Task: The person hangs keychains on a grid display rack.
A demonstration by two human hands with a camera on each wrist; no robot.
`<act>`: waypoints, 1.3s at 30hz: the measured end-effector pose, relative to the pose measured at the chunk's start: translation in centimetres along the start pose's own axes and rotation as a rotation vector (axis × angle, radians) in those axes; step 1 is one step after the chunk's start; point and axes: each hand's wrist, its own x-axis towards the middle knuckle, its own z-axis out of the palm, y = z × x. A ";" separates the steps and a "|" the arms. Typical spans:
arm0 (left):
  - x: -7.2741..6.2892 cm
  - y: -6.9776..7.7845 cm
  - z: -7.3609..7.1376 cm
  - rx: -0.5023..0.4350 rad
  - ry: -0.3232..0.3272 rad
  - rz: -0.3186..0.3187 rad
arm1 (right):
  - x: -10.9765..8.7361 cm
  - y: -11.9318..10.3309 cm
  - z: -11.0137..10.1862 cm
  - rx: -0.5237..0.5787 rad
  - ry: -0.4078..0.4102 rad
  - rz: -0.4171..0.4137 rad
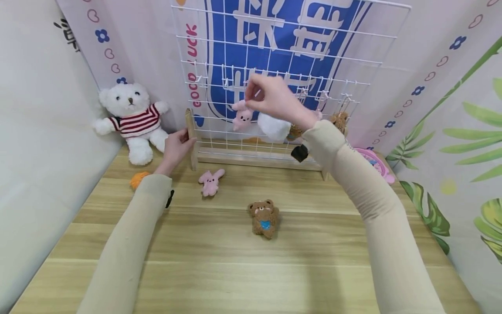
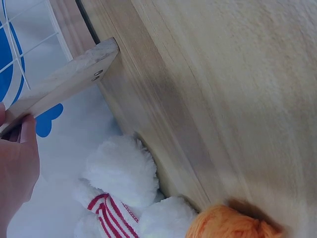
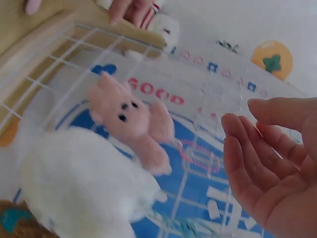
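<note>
My left hand grips the upright wooden side post of a white wire grid rack. In the left wrist view, thumb and fingers lie on either side of that post. My right hand is raised in front of the grid, fingers loosely bent with nothing between them. Just below it hangs a pink plush rabbit, whose pink bead chain shows beside my fingertips in the right wrist view. A fluffy white plush hangs next to the rabbit.
Another pink rabbit and a brown bear lie on the table. A white teddy in a striped shirt sits left, near an orange plush. Brown bear hangs right; a pink round item lies behind my right arm.
</note>
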 end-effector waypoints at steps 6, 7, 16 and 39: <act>0.0 0.0 -0.1 0.003 0.002 0.000 | -0.3 -0.1 4.9 0.040 -0.166 -0.053; 0.0 -0.1 -0.1 0.003 0.000 0.001 | -0.2 0.1 5.9 0.038 -0.190 -0.058; -0.1 -0.1 -0.2 -0.003 -0.012 -0.013 | 1.1 2.0 15.0 -0.031 -0.347 -0.058; -0.2 0.2 -0.2 -0.024 0.005 -0.022 | 3.7 4.4 23.5 -0.079 -0.592 -0.034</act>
